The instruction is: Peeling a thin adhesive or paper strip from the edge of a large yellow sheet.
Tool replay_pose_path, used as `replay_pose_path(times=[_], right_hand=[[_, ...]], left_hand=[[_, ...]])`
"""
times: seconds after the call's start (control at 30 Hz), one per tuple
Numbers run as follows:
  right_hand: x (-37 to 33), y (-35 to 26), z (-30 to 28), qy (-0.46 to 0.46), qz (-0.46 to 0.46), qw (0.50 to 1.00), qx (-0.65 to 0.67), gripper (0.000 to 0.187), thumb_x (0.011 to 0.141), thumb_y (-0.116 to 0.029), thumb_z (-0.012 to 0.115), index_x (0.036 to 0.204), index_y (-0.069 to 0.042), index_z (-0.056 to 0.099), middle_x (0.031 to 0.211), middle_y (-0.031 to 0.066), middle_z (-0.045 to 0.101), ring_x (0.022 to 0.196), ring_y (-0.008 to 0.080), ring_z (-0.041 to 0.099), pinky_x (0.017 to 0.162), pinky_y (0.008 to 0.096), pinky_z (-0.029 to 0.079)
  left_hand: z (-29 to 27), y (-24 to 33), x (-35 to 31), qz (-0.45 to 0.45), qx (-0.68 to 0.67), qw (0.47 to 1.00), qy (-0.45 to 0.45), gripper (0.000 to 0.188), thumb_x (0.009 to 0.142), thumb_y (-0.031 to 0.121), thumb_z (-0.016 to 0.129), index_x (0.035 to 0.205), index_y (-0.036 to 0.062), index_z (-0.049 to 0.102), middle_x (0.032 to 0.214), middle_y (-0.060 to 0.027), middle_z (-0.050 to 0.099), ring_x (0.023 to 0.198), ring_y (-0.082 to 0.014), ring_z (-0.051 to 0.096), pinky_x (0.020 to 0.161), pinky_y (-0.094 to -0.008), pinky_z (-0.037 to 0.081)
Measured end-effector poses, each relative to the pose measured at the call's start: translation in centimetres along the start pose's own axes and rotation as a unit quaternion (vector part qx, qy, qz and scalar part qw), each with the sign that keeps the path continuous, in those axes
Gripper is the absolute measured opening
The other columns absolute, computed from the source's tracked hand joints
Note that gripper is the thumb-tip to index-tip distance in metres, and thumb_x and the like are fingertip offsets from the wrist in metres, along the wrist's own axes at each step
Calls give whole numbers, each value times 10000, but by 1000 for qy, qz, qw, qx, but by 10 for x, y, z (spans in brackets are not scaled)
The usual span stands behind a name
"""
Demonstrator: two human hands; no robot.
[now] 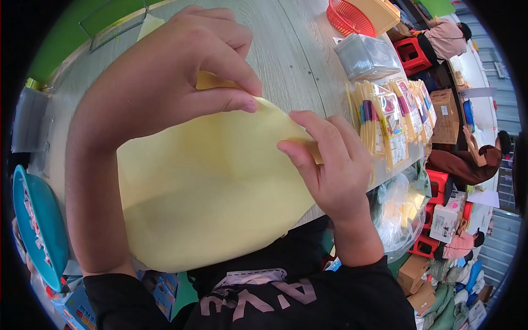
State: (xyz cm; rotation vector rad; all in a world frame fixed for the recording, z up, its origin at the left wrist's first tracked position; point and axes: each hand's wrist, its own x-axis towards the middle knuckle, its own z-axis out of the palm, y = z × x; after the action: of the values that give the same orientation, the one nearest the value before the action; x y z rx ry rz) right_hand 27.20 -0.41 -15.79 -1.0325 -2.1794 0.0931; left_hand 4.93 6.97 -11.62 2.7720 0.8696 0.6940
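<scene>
A large pale yellow sheet (214, 187) is held up before me, bowed, its lower edge hanging near my lap. My left hand (214, 60) reaches over it from the left and pinches its top edge between thumb and forefinger. On the right side of that same edge, my right hand (335, 159) grips the sheet between thumb and fingers. The two pinches are a short way apart. Part of the sheet behind my left hand and forearm is hidden. Whether it is paper or thin plastic I cannot tell.
On the pale table (286, 60), rows of yellow-edged flat packs (390, 118) stand at right, near clear plastic cases (367, 55) and a red basket (351, 16). A teal basin (41, 231) is at left. A clear bag (399, 214) hangs beyond the table's right edge. Several people sit farther right.
</scene>
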Motion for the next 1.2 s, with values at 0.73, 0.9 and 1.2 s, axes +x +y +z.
replay_pose_path(times=[0.73,0.9,1.2], right_hand=[[12,-9,7,8,-26,996,-85,188,782,-83,723,954,-28,669,745,84,575,636,249,575,548,357,452],[15,-8,12,0,-41,994,-102,154,776,-69,727,905,-27,654,708,76,580,603,242,573,521,352,447],[-11,8,-4,-7,-36,994,-102,113,810,-67,715,889,-18,653,638,79,555,521,247,546,471,341,419]], left_hand=[[-2,-11,-11,27,-90,995,-40,164,686,179,774,748,48,698,736,-29,468,772,-216,486,744,-346,382],[-5,-13,-11,27,-98,994,-39,170,685,179,775,739,43,687,723,-31,462,762,-217,481,736,-349,380],[-5,-20,-12,25,-111,993,-16,170,690,148,774,721,18,668,698,-33,449,744,-207,450,682,-332,369]])
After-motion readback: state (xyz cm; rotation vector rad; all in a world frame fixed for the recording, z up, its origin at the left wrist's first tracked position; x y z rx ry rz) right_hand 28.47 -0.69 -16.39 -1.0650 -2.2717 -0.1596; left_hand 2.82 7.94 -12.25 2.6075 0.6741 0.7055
